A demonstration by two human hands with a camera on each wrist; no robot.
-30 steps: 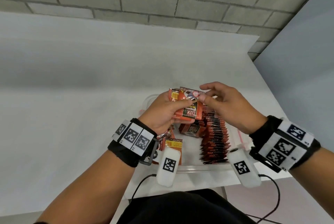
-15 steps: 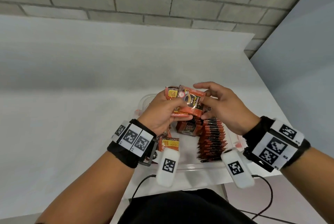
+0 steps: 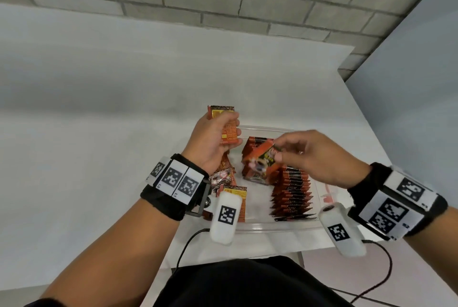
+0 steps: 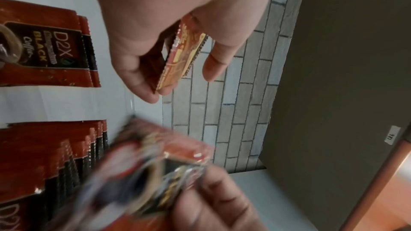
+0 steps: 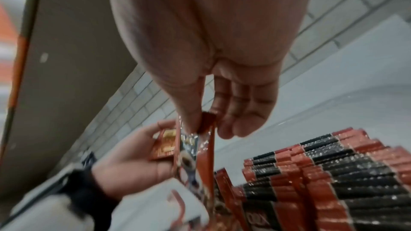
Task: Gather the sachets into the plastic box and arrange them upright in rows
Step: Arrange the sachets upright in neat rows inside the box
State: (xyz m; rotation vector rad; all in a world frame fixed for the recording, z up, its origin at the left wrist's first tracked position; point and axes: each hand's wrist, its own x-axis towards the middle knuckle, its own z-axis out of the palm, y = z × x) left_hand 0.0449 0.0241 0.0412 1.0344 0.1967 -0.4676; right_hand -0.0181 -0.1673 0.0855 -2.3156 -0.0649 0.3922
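From the head view, my left hand [image 3: 213,140] curls round a small stack of sachets [image 3: 226,123] just beyond the far-left corner of the plastic box [image 3: 272,226]. My right hand [image 3: 319,155] pinches one single sachet [image 3: 264,158] by its top edge, over the short far row [image 3: 255,170] inside the box. The long row [image 3: 292,192] stands along the box's right side. If I set the sachet down tilted, I judge it could topple that short row.

From the left wrist, my fingers [image 4: 142,83] clamp the stack loosely at its edges; a slack grip could let the sachets fan out and drop beside the box.

From the right wrist, only thumb and fingertips [image 5: 229,129] hold the blurred sachet's corner; the slick foil could slip and land flat inside the box.
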